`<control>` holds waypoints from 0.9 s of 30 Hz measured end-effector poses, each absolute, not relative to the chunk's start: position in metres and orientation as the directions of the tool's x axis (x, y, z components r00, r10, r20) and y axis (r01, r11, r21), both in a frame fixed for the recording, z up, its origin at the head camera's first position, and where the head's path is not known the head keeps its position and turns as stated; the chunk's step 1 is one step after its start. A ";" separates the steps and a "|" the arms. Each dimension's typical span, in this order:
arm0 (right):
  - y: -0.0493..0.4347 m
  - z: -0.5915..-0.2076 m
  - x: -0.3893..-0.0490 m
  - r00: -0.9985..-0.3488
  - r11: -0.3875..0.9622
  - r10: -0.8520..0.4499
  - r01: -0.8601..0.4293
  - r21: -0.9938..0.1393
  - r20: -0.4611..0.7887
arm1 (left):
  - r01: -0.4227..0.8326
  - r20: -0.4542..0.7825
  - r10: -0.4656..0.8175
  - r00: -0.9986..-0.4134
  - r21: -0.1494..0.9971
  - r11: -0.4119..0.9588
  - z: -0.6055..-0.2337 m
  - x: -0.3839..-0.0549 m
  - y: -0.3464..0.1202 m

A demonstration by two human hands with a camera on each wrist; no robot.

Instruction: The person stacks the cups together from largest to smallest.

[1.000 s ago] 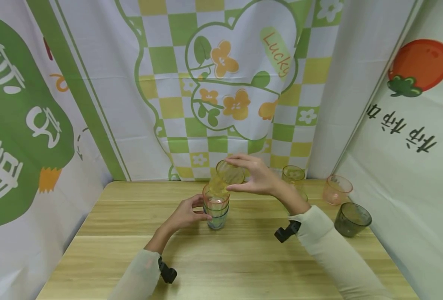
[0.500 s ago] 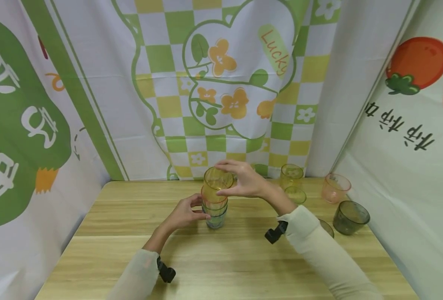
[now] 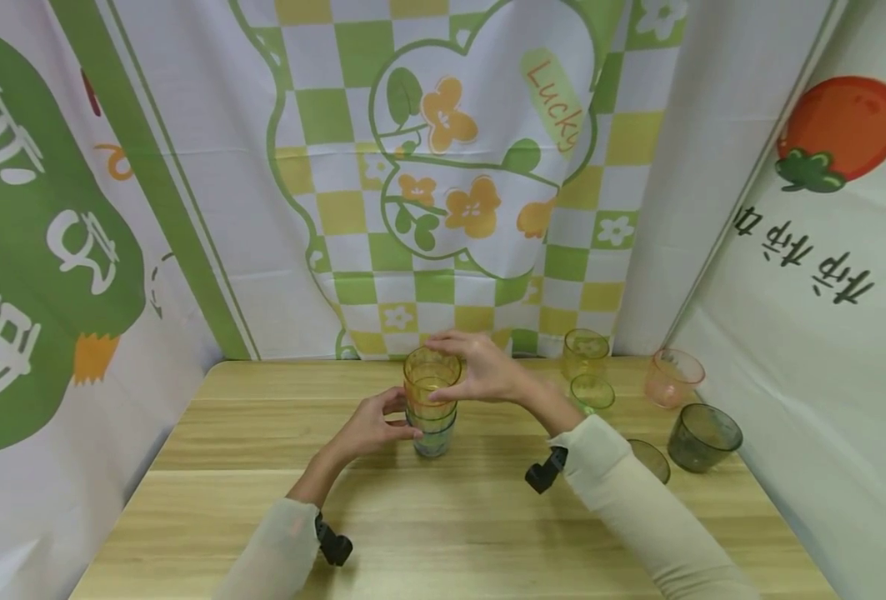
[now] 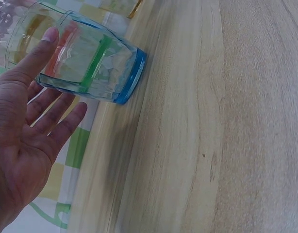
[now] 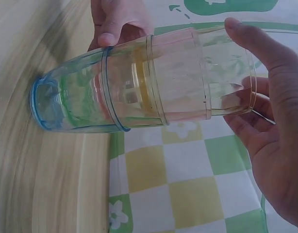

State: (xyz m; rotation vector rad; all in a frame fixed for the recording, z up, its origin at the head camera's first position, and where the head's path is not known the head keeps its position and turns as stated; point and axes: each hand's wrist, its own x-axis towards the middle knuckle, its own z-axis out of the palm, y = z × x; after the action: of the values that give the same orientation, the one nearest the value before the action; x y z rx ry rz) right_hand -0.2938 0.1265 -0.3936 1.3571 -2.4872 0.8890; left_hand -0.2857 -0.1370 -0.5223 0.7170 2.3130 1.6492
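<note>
A stack of clear tinted cups stands upright on the table in the head view. At its bottom is a blue cup (image 5: 42, 109), with a green cup (image 4: 96, 63) and a pink cup (image 5: 180, 77) nested above. My left hand (image 3: 371, 425) holds the stack from the left, thumb against the front and fingers behind. At the top, a yellow cup (image 3: 422, 367) sits partly inside the pink one. My right hand (image 3: 483, 368) grips it near the rim between thumb and fingers.
On the right of the wooden table (image 3: 262, 517) stand another yellow cup (image 3: 585, 350), a green-rimmed cup (image 3: 593, 392), a pink cup (image 3: 671, 383) and a dark grey cup (image 3: 705, 440). A brownish cup (image 3: 650, 461) is partly hidden by the right sleeve. Printed cloth (image 3: 488, 292) hangs behind.
My right hand has brought the tilted yellow cup left and down, upright into the top of the stack. The left hand has stayed at the stack.
</note>
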 end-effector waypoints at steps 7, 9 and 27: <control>0.127 -0.392 -0.291 -0.579 0.411 -0.714 -0.802 -0.434 0.394 | 0.257 0.104 0.496 -0.862 0.933 0.251 -0.524 -0.285 -0.138; 0.128 -0.391 -0.290 -0.580 0.415 -0.715 -0.801 -0.431 0.390 | 0.255 0.105 0.496 -0.862 0.935 0.245 -0.524 -0.286 -0.137; 0.160 -0.389 -0.290 -0.595 0.456 -0.712 -0.796 -0.399 0.374 | 0.251 0.108 0.491 -0.865 0.939 0.235 -0.525 -0.286 -0.136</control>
State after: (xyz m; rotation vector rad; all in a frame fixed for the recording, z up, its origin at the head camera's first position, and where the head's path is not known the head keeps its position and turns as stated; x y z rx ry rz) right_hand -0.2903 0.1596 -0.3893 1.3296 -2.5467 0.8233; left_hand -0.2859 -0.1363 -0.5249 0.7014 2.2949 1.6826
